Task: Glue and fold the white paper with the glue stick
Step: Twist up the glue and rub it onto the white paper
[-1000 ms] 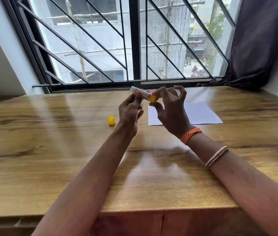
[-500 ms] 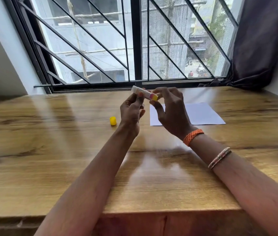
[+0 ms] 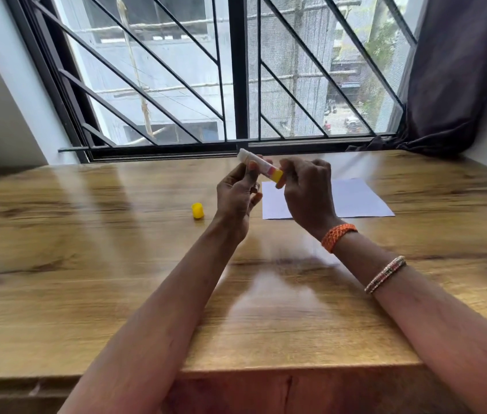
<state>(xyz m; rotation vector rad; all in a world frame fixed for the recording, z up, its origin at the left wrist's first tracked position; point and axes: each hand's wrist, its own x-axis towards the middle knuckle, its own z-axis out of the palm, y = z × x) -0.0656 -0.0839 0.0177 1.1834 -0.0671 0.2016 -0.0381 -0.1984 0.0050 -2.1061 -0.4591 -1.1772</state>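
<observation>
Two steps of this task remain wholly undone, judging by how things lie: the gluing and the folding. Largest in the scene is the wooden bench, running up to the window along its far edge. On it, towards the far right, the white paper lies flat and unfolded; no crease shows, and any glue on it would be too faint to make out. Both hands are raised above the bench, just in front of the paper's left end and hiding part of it. The left hand has its fingers curled round the barrel of the glue stick, which is held tilted, its white end up and towards the window. The right hand pinches the stick's yellow base end between thumb and fingertips, which I read as turning the base to wind the glue up. Smallest, the yellow cap stands on the bench left of the hands, well apart from the paper, so uncapping is done. Left to do: bring the stick to the paper, spread glue, then fold and press.
</observation>
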